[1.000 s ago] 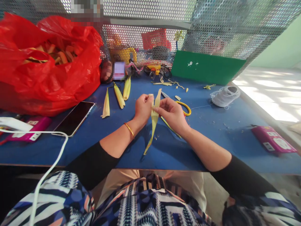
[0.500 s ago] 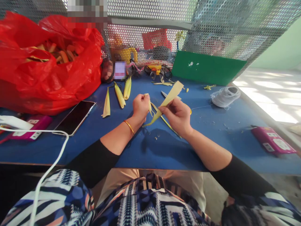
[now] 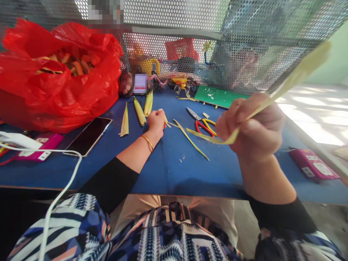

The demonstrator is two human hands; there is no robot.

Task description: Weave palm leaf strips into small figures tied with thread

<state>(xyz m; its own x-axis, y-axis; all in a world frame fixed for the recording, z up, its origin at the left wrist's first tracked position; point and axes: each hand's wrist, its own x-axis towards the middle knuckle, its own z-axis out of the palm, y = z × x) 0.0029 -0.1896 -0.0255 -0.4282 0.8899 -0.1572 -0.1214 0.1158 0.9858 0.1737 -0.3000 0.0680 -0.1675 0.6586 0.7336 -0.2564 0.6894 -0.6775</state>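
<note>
In my right hand, raised over the right side of the table, a long pale corn husk strip is pinched; it is blurred at its upper end. My left hand is closed on a smaller piece of husk, whose thin end pokes out past the fingers. Between the hands a narrow green-yellow strip lies on the blue table. Scissors with red and yellow handles rest open beyond it. Left of my left hand are folded husk pieces, laid side by side.
A red plastic bag of orange and tan pieces fills the back left. Before it lie a black-screened phone and a magenta box with a white cable. A green board lies by the mesh partition. Another magenta box is at right.
My right hand has swung right and up with the husk strip, away from my left hand, uncovering the scissors. The green board has tipped down from leaning. My left hand has shifted slightly left.
</note>
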